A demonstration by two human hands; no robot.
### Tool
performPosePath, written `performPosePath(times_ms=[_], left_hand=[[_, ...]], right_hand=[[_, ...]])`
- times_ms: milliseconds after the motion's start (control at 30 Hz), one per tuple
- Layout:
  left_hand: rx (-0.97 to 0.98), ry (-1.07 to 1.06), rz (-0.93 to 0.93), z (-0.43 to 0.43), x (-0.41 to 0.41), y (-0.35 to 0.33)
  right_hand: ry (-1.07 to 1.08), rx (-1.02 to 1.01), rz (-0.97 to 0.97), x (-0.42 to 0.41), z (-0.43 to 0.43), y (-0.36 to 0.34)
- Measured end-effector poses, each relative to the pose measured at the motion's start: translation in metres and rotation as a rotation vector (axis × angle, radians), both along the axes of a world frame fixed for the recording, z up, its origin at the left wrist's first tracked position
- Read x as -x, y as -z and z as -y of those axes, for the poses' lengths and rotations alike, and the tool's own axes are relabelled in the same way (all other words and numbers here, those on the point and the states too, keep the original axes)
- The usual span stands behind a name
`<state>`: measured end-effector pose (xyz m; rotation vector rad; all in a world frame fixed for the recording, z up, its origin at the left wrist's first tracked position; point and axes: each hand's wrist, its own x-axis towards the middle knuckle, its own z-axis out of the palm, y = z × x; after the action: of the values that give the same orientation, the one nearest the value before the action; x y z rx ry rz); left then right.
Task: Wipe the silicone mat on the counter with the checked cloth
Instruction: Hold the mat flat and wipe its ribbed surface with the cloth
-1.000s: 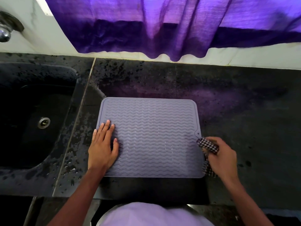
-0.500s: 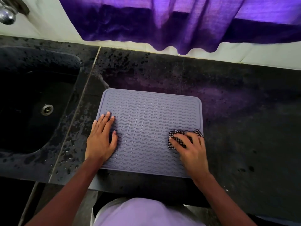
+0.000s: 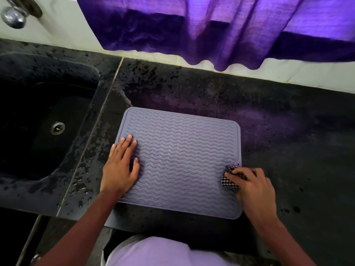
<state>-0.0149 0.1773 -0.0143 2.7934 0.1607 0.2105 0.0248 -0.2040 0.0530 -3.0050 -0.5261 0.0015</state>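
A grey silicone mat with wavy ridges lies flat on the dark counter, near its front edge. My left hand rests palm down on the mat's left side, fingers together and pointing away from me. My right hand grips a bunched black-and-white checked cloth and presses it on the mat's right edge, just below the small tab there. Most of the cloth is hidden under my fingers.
A dark sink with a metal drain lies left of the mat; water drops speckle the rim between them. A chrome tap shows at the top left. A purple curtain hangs over the back wall.
My right hand swept the cloth from the mat's right edge inward to the left, then back out to the right edge. The left hand stayed pressed on the mat.
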Motion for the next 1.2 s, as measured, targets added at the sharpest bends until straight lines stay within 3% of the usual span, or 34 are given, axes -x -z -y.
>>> performPosePath(times_ms=[133,233,467,733,967,1200], left_hand=[[-0.008,0.006,-0.011,-0.001,0.0,0.001],[-0.01,0.008,-0.019,-0.001,0.0,0.001],[0.008,0.015,0.003,-0.003,0.0,0.0],[0.018,0.011,0.005,-0.003,0.0,0.001],[0.013,0.003,0.02,-0.001,0.0,0.003],[0.014,0.01,0.036,0.0,0.001,0.003]], right_hand=[[0.119,-0.173,-0.23,-0.021,-0.006,-0.016],[0.072,-0.322,-0.165,-0.038,-0.028,-0.029],[-0.29,-0.011,-0.031,-0.038,-0.078,-0.002],[-0.32,0.112,0.09,-0.042,-0.027,0.006],[-0.094,0.086,0.002,-0.046,0.007,0.0],[-0.123,-0.125,0.162,-0.042,-0.038,0.0]])
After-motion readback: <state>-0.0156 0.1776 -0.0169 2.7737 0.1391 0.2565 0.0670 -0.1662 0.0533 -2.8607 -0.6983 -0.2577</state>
